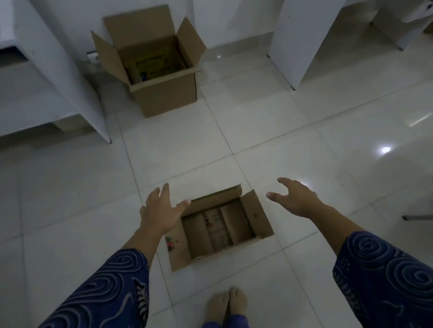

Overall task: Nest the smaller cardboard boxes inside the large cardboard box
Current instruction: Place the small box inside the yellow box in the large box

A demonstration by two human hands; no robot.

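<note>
Both hands are spread wide and empty: left hand (159,211), right hand (296,199), flanking the small box (220,227) at lower centre. It is likely light, stiff cardboard; grip opposite side walls, not flaps.

Bare floor (298,137) rings the small box (218,226); its spread flaps probably crowd both sides.

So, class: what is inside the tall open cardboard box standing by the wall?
Inside the tall box, something flat with yellow-green printing lies at the bottom. The print is too dim to read, and the box walls hide whatever sits beneath or beside it.
</note>
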